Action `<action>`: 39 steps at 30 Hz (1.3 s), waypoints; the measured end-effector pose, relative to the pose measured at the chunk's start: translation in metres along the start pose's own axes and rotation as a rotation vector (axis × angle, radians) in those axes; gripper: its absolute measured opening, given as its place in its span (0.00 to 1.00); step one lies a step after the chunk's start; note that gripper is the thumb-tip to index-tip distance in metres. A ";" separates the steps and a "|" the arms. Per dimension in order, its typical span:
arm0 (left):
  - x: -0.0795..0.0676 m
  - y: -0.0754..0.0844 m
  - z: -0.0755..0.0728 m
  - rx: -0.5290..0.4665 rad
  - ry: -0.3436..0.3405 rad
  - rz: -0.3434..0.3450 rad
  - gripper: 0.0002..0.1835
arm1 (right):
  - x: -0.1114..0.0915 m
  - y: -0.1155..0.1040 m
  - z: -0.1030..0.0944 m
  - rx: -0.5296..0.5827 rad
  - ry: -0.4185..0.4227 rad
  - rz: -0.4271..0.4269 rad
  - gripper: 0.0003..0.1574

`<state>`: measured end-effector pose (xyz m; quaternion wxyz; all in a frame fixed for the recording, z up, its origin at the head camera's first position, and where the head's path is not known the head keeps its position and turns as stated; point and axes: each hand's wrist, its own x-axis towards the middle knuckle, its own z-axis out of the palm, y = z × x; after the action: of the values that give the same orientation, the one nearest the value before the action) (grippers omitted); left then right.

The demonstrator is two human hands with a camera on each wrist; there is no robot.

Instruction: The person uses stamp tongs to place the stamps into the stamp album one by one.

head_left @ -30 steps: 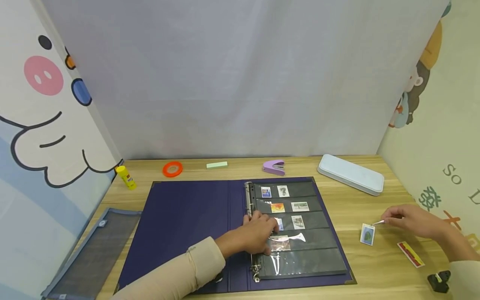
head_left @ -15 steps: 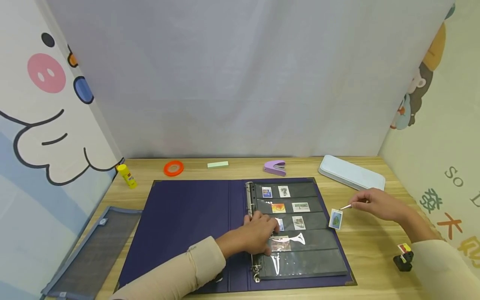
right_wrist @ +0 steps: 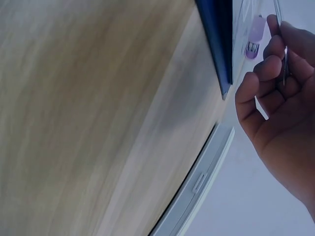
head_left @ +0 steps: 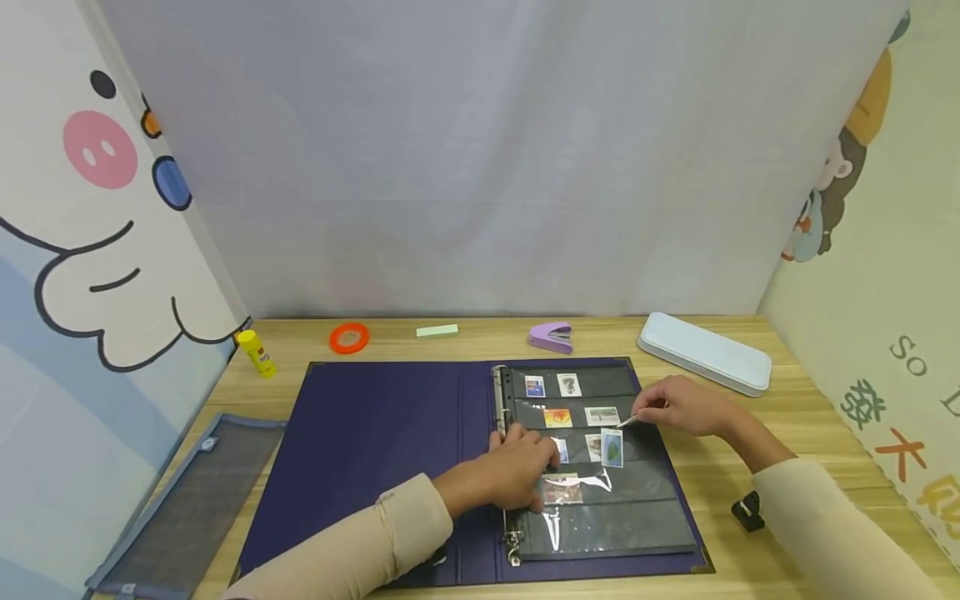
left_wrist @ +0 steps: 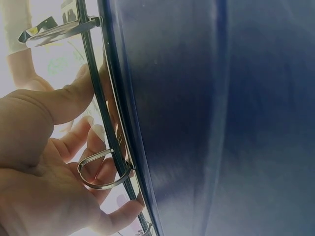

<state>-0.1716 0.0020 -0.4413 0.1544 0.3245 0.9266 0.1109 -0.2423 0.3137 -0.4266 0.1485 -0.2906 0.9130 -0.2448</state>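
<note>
A dark blue ring binder lies spread flat on the wooden table. On its right side is a black stock page with stamps in clear-fronted rows. My left hand rests on the page beside the rings, fingers loosely bent; the left wrist view shows a metal ring in front of its fingers. My right hand pinches slim metal tweezers, also seen in the right wrist view. From their tips hangs a blue stamp with a green motif, over the third row and partly covering another stamp.
Along the back are a glue stick, red tape roll, pale green strip, purple stapler and light blue case. A mesh pouch lies left, a small black object right.
My right hand has carried the stamp in the tweezers leftward from the bare table to above the page. My left hand has stayed in place. My right sleeve now covers the red-and-yellow packet.
</note>
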 end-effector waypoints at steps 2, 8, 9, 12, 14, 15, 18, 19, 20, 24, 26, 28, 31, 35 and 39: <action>0.000 0.000 0.000 0.003 0.001 -0.002 0.27 | 0.004 -0.002 0.003 -0.009 -0.012 -0.026 0.08; 0.000 0.000 0.000 0.003 -0.008 -0.004 0.27 | 0.006 -0.006 0.006 -0.037 -0.036 -0.087 0.06; 0.000 0.000 0.000 0.002 -0.010 -0.005 0.27 | 0.005 -0.006 0.006 -0.038 -0.043 -0.083 0.06; 0.001 0.000 0.001 0.002 -0.009 -0.007 0.27 | 0.001 -0.006 0.004 -0.032 -0.074 -0.058 0.07; 0.001 0.001 0.001 0.007 -0.008 -0.009 0.27 | -0.003 -0.005 0.002 -0.012 -0.098 -0.034 0.07; 0.001 0.001 0.001 0.009 -0.008 -0.009 0.27 | -0.004 -0.005 0.001 0.001 -0.108 -0.024 0.07; 0.001 0.001 0.001 0.017 -0.006 -0.009 0.27 | -0.010 -0.002 -0.003 0.009 -0.113 -0.008 0.07; 0.001 0.001 0.000 0.018 -0.005 -0.009 0.27 | -0.012 -0.001 -0.005 0.009 -0.109 -0.006 0.07; 0.001 0.001 0.000 0.018 -0.005 -0.009 0.27 | -0.013 0.001 -0.007 -0.004 -0.102 -0.002 0.07; 0.002 0.000 0.001 0.010 -0.002 -0.009 0.27 | -0.021 0.007 -0.016 -0.051 -0.089 0.023 0.06; 0.002 0.000 0.001 0.009 -0.002 -0.008 0.27 | -0.024 0.011 -0.020 -0.083 -0.084 0.031 0.06; 0.002 0.000 0.001 0.010 -0.001 -0.006 0.27 | -0.026 0.014 -0.022 -0.102 -0.078 0.037 0.06; 0.001 0.000 0.001 0.013 0.000 -0.005 0.27 | -0.027 0.016 -0.022 -0.112 -0.079 0.041 0.06; 0.002 0.000 0.001 0.014 0.003 -0.001 0.27 | -0.025 0.013 -0.016 -0.085 -0.117 0.023 0.06; 0.002 0.000 0.002 0.011 0.004 0.000 0.27 | -0.023 0.006 -0.012 -0.056 -0.161 0.019 0.06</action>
<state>-0.1727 0.0034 -0.4432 0.1505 0.3251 0.9276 0.1064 -0.2319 0.3356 -0.4171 0.2156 -0.3049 0.9072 -0.1938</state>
